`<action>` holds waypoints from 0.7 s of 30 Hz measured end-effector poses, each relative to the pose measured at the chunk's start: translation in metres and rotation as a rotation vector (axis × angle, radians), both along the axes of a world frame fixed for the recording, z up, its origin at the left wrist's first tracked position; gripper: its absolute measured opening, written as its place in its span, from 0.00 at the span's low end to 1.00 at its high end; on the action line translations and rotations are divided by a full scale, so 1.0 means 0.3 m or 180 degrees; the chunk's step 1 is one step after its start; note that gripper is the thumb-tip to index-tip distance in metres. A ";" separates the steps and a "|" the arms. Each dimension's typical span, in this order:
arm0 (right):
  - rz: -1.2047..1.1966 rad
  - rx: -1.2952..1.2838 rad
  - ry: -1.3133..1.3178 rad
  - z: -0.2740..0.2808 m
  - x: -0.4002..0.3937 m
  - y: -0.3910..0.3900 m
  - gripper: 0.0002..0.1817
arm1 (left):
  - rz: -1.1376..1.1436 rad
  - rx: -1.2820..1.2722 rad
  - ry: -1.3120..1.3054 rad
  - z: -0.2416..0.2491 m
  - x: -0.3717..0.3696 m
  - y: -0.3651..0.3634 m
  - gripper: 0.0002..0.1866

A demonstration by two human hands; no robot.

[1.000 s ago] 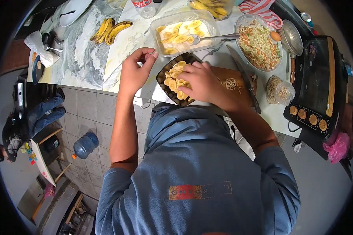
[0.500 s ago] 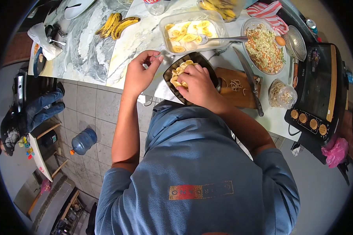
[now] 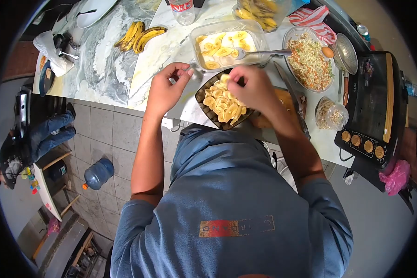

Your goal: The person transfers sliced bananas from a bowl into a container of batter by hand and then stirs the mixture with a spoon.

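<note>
Ref. landmark: dark bowl [image 3: 200,94], squarish w/ rounded corners, glossy, set at counter's near edge. Contents: banana slices [image 3: 221,103], pale yellow discs & ovals, moist-looking, heaped loosely.

R hand [image 3: 252,85]: over bowl's far-right side, fingers curled inward, motion-blurred; can't tell if a slice is gripped. L hand [image 3: 171,88]: left of bowl, raised, fingers loosely bent, thumb & index tips close tog.; can't tell if anything is pinched.

Beyond bowl: clear plastic container [image 3: 261,39], rect. w/ rounded corners, holding a smooth white layer topped w/ banana rounds [image 3: 224,52]. Metal utensil [image 3: 273,52] rests in it, handle over the rim.

Right of bowl: wooden board [image 3: 262,122], flat, brown, partly under R forearm; long knife [image 3: 287,82], straight & slim, beside it. Farther right: shredded mix [image 3: 310,67], fine, orange/pale green, in a round vessel, w/ smooth brown egg [image 3: 328,52] at its edge; also thin plastic bag [image 3: 331,114], crinkled, w/ pale strands.

Far left of bowl: whole bananas [image 3: 141,36], curved, yellow w/ dark patches, on polished veined counter [image 3: 141,85].
</note>
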State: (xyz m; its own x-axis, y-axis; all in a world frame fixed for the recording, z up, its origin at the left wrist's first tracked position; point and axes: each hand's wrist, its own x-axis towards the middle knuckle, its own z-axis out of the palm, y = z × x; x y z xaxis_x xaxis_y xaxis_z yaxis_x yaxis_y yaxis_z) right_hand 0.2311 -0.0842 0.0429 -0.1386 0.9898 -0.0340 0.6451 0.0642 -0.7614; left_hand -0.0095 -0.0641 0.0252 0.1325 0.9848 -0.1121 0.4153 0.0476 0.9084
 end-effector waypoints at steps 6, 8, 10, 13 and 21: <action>-0.0225 0.0844 -0.0122 -0.021 0.082 0.150 0.07 | -0.0102 -0.0050 0.0021 0.006 0.005 0.008 0.12; -0.0151 0.0898 -0.0222 -0.020 0.092 0.170 0.07 | -0.0120 -0.0050 0.0019 0.001 0.005 0.013 0.12; 0.0104 0.0707 -0.0226 -0.023 0.097 0.176 0.07 | -0.0078 0.0054 -0.0085 -0.015 0.003 0.017 0.12; -0.0004 0.0516 -0.0286 -0.009 0.098 0.150 0.07 | -0.0066 0.0059 -0.0062 -0.018 0.002 0.019 0.12; 0.0286 0.0243 -0.0383 0.035 0.151 0.049 0.08 | -0.0108 0.0056 -0.0036 -0.018 0.027 0.016 0.12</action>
State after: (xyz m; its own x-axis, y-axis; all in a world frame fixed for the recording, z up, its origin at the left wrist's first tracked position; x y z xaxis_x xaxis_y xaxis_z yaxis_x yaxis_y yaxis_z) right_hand 0.2764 -0.0694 0.0533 -0.2260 0.9739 0.0192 0.7203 0.1803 -0.6698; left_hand -0.0015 -0.0594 0.0198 0.1668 0.9816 -0.0933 0.4062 0.0178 0.9136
